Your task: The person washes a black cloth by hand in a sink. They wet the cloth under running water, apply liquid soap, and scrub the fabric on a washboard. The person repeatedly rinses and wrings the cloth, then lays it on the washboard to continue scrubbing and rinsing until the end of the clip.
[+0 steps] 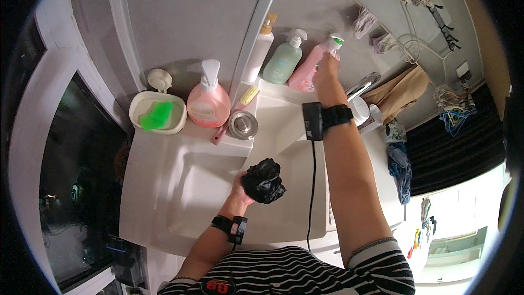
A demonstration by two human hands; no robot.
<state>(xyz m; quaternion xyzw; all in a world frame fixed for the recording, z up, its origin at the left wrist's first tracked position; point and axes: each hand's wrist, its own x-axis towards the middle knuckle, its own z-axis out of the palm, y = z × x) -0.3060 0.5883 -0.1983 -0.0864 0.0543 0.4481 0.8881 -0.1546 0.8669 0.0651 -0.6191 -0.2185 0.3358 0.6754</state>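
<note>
My left hand (241, 190) holds a bunched wet black cloth (264, 181) above the white sink basin (286, 217). Reaching to the back ledge, my right hand (328, 67) is at the upper part of a pink pump bottle (307, 69), just below its white and green pump head; the fingers are partly hidden, and the bottle leans. Beside it stands a green pump bottle (283, 63) with a white pump. A white bottle with a gold pump (258, 55) is further left.
On the left ledge are a soap dish (180, 125) with a green sponge (157, 116), a large pink pump bottle (208, 104), a scrub brush (248, 96) and a metal drain strainer (243, 125). A chrome faucet (362, 86) stands right of my right hand. A black cable (313, 188) hangs from my right wrist.
</note>
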